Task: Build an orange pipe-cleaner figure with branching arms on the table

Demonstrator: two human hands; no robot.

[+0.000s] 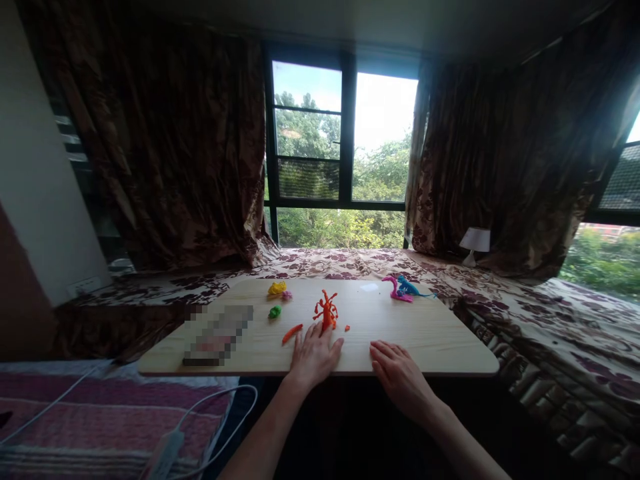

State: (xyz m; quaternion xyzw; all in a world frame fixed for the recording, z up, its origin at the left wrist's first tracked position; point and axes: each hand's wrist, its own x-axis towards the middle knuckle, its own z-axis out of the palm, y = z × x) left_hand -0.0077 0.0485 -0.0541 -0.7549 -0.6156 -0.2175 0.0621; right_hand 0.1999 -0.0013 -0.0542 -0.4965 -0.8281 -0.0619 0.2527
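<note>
An orange figure with several thin, curling branches [326, 311], looking like modelling clay, stands upright on the pale wooden tabletop [425, 343]. My left hand [314, 353] lies palm down just in front of it, fingers stretched forward and apart; its fingertips reach the figure's base, though whether they touch it I cannot tell. Beside that hand on the left is an orange clay roll [292, 333]. A small orange bit [347, 328] lies right of the figure. Resting flat by the table's front edge, my right hand [395, 367] has its fingers extended and holds nothing.
Green [275, 311], yellow [277, 288] and pink clay lumps [287, 295] sit at the back left. A magenta piece [395, 292] and a blue clay figure [409, 286] are at the back right. A blurred-out flat object [219, 335] occupies the left side. A lamp [474, 243] stands beyond.
</note>
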